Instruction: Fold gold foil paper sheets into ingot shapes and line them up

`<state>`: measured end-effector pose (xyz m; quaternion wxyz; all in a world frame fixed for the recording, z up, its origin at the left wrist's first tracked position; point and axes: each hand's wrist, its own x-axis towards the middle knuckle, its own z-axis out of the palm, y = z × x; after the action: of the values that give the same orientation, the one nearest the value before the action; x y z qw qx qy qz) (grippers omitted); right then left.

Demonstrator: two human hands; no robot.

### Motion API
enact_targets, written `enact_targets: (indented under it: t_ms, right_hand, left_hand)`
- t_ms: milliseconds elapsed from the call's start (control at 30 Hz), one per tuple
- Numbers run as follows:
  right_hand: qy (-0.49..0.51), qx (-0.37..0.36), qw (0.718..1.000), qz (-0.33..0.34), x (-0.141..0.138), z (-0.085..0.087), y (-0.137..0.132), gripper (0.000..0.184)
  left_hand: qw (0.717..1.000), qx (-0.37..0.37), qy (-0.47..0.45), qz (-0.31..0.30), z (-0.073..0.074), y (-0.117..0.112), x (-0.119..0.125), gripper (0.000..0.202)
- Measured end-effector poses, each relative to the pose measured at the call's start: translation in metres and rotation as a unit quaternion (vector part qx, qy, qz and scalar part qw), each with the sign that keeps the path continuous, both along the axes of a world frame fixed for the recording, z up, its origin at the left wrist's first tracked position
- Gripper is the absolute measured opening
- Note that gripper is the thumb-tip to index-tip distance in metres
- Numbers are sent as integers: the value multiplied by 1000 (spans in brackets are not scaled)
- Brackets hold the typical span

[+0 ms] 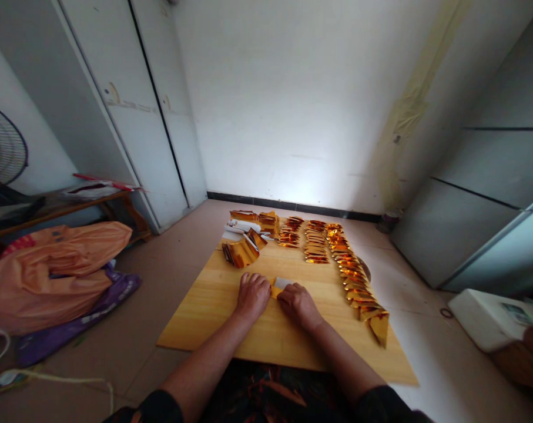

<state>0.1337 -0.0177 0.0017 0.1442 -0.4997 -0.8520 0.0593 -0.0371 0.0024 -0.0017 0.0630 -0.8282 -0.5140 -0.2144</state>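
Observation:
A small sheet of gold foil paper, its pale back partly showing, lies on the wooden board between my hands. On its left edge my left hand is closed, fingers curled down. My right hand grips the right side with fingers bent together. The fingertips hide much of the sheet, so its exact folds cannot be made out. Just beyond my left hand rests a curved stack of gold sheets. Folded gold foil pieces overlap in a long row to the right, with shorter rows beside it.
The wooden board stands low above a tiled floor. More gold sheets and a white roll-like bundle are at its far left corner. An orange bag lies left, a white box right.

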Motion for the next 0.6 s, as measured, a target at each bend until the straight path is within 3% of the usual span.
enact_targets:
  t_ms: [167, 333, 600]
  right_hand:
    - [62, 23, 997, 30, 8, -8, 1, 19]
    - [52, 6, 999, 2, 14, -6, 0, 13]
    - [22, 15, 1000, -5, 14, -5, 0, 15]
  left_hand:
    - [1000, -13, 9, -21, -5, 3, 1, 17]
    - [998, -24, 5, -62, -10, 5, -2, 19]
    - [998, -29, 9, -61, -2, -7, -2, 9]
